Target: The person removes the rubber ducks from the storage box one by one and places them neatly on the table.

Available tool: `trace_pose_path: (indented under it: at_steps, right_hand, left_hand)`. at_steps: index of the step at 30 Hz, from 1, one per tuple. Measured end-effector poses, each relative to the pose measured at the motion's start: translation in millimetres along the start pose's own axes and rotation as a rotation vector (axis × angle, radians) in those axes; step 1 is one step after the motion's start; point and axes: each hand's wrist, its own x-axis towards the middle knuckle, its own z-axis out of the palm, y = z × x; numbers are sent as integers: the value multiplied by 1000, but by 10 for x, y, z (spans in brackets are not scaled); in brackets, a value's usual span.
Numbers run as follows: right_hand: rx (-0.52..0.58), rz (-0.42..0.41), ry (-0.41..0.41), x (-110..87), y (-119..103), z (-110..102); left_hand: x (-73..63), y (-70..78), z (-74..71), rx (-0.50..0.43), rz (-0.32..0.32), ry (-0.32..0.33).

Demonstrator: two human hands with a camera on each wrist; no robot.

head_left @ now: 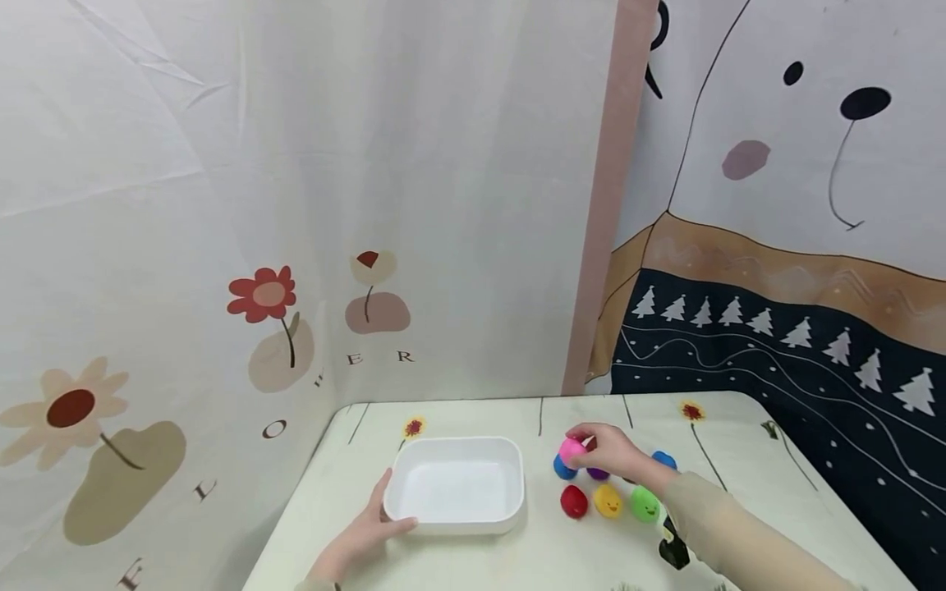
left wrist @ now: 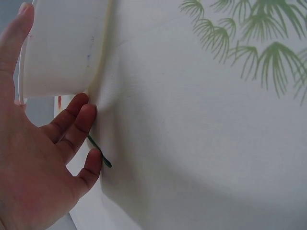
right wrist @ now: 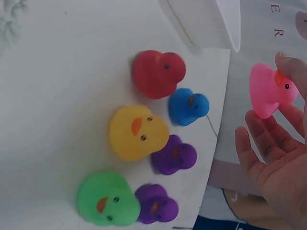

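My right hand (head_left: 608, 450) pinches a pink rubber duck (right wrist: 265, 91) between thumb and fingers, raised above the other ducks. Below it in the head view is a blue duck (head_left: 565, 468), with a purple duck (head_left: 598, 474) beside it. A red duck (head_left: 573, 501), a yellow duck (head_left: 608, 501) and a green duck (head_left: 645, 504) line up nearer to me. A second purple duck (right wrist: 157, 203) shows in the right wrist view, next to the green one. My left hand (head_left: 367, 529) holds a white plastic tub (head_left: 452, 529) by its near left corner, thumb on the front wall.
Another blue item (head_left: 663, 460) lies behind the right wrist, partly hidden. A dark object (head_left: 673, 548) shows beside the right sleeve. The table (head_left: 347, 468) has a pale flower-printed cover. Printed curtains (head_left: 473, 205) stand behind and at the sides.
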Motion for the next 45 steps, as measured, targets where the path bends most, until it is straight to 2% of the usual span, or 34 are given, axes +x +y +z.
trace_pose_path:
  at_steps: [9, 17, 29, 38, 45]
  right_hand:
    - [-87, 20, 44, -165, 196, -235]
    - [-81, 41, 53, -312, 350, -424]
    - [-134, 15, 65, -517, 658, -611]
    - [-98, -7, 64, -727, 925, -732]
    - [-77, 95, 73, -766, 1075, -672]
  left_hand:
    - [29, -37, 3, -4, 0, -4]
    - [16, 0, -16, 3, -26, -6]
    - [25, -42, -2, 5, 1, -7]
    - [37, -19, 29, 8, -10, -13]
    - [6, 6, -2, 26, 8, -7]
